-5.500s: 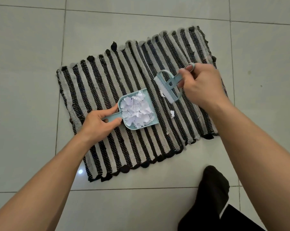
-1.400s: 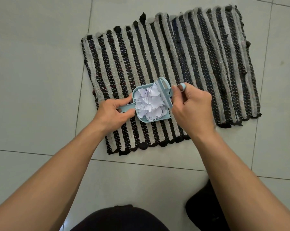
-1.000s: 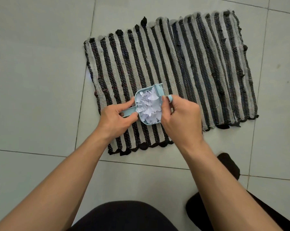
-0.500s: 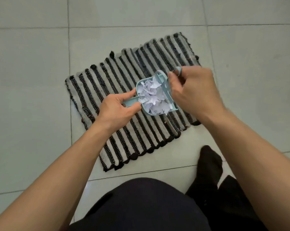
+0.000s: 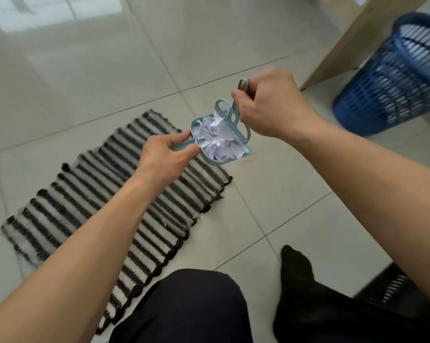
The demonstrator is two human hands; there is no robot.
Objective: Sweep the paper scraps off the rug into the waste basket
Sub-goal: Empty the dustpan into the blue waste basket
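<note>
My left hand (image 5: 168,151) grips the handle of a small light-blue dustpan (image 5: 210,159), held in the air above the right end of the striped rug (image 5: 90,194). White paper scraps (image 5: 220,141) fill the pan. My right hand (image 5: 270,105) holds a matching light-blue brush (image 5: 231,115) pressed across the pan's open side, on top of the scraps. A blue slotted waste basket (image 5: 392,78) stands on the floor at the upper right, well apart from the pan.
A pale wooden furniture leg (image 5: 345,38) rises just left of the basket. Grey floor tiles (image 5: 283,194) surround the rug. My dark-trousered knee (image 5: 184,305) and a black-socked foot (image 5: 295,268) are at the bottom.
Both hands lifted the filled dustpan and brush off the rug and carried them right. My view swung toward the upper right, bringing the waste basket into sight.
</note>
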